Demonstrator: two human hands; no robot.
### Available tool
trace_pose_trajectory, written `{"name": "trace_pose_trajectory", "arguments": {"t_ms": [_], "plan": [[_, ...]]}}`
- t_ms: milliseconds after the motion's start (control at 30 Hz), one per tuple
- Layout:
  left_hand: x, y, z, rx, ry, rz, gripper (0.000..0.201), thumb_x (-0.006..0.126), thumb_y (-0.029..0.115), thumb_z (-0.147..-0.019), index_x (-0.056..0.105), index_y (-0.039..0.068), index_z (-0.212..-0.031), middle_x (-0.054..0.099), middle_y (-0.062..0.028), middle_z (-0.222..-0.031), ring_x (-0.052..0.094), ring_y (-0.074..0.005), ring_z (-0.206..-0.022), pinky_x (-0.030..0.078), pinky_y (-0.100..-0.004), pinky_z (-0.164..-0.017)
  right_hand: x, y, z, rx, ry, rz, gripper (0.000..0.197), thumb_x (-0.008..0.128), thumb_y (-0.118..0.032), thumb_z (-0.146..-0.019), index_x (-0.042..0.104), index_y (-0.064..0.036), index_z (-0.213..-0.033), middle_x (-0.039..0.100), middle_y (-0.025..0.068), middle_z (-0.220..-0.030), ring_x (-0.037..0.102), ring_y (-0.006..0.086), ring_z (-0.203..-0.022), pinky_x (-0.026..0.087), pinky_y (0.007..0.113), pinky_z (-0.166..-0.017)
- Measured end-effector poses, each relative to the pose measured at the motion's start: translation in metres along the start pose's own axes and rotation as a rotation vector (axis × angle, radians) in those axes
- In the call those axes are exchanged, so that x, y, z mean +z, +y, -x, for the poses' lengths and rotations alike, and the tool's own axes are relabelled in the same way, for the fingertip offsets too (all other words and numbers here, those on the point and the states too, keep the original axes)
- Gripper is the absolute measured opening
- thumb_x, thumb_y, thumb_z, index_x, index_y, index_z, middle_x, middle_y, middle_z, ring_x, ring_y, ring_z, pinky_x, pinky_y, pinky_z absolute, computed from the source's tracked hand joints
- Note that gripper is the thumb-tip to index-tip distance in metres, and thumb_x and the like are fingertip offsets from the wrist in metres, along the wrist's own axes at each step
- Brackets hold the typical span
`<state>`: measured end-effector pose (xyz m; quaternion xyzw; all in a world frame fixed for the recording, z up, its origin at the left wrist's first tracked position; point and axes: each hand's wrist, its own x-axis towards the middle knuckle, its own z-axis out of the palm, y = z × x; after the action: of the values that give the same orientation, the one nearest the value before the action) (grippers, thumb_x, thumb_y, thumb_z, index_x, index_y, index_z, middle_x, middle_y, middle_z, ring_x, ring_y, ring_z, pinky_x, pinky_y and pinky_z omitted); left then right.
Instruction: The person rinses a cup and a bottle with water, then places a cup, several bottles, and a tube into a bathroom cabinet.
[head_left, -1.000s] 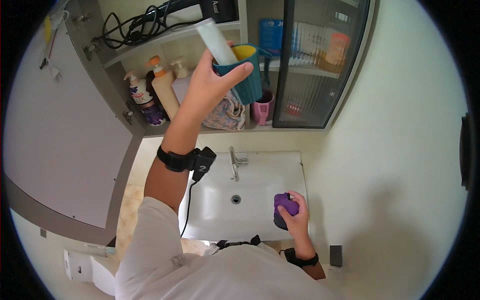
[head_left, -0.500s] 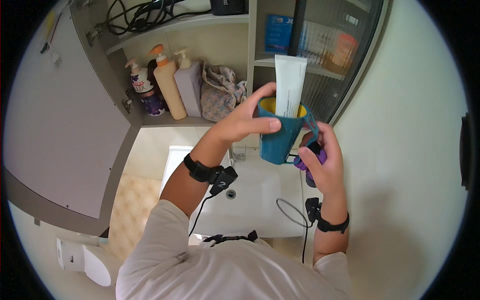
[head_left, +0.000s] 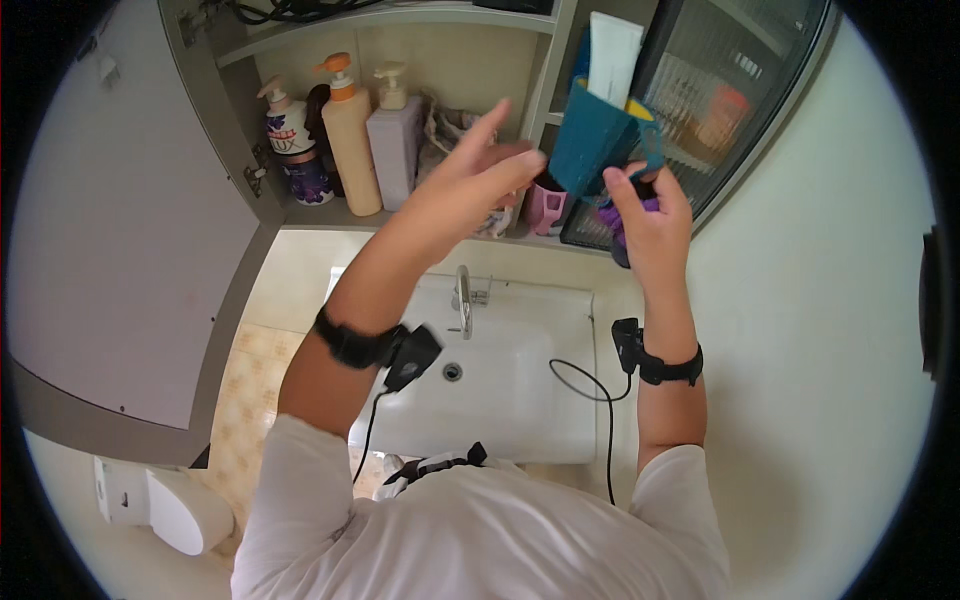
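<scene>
My right hand (head_left: 652, 225) holds a teal mug (head_left: 592, 145) with a yellow inside by its handle side. A white squeeze tube (head_left: 614, 60) stands in the mug and sticks out of its top. Below the handle, a bunched purple thing (head_left: 618, 218) hangs at the same hand; its kind is unclear. My left hand (head_left: 462, 195) is off the mug, fingers apart, just left of it and in front of a patterned cloth bag (head_left: 440, 135). The mug is tilted in front of the cabinet's right compartment, its base near a pink object (head_left: 546, 207) on the shelf.
Several pump bottles, among them a peach one (head_left: 355, 150) and a lilac one (head_left: 394, 150), stand on the shelf. A cabinet door (head_left: 130, 240) hangs open at left; a ribbed glass door (head_left: 735, 100) is at right. Below are a white sink (head_left: 520, 380) and tap (head_left: 463, 300).
My left hand has let go of the mug and moved left. My right hand has carried the mug with the tube up and toward the right compartment. The pink object has come into sight.
</scene>
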<state>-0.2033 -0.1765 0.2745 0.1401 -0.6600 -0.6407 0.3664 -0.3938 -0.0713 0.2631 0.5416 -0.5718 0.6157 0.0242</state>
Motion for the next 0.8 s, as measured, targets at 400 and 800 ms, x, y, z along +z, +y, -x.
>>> {"name": "trace_pose_trajectory", "arguments": {"t_ms": [400,800], "plan": [[-0.124,-0.106,0.205,-0.334,0.486,0.023,0.065,0.055,0.04,-0.089,0.038,0.005,-0.141,0.056,-0.0191,-0.128,0.061,-0.026,-0.105,0.047,-0.0348,-0.089,0.033,0.027,-0.068,-0.301,0.172,0.393,0.04,0.068,-0.036,-0.086,0.056,0.0015,-0.081,0.059,0.0165,-0.078,0.055,0.0311,-0.064,0.045,0.037,-0.063],[-0.132,-0.152,0.299,-0.464,0.675,0.076,0.052,0.052,0.037,-0.092,0.05,0.004,-0.132,0.062,-0.0137,-0.118,0.063,-0.0211,-0.095,0.048,-0.0315,-0.081,0.038,-0.005,-0.068,-0.094,0.05,0.565,0.048,0.063,-0.039,-0.089,0.053,0.0052,-0.071,0.056,0.0249,-0.063,0.056,0.0402,-0.058,0.045,0.043,-0.056]]}}
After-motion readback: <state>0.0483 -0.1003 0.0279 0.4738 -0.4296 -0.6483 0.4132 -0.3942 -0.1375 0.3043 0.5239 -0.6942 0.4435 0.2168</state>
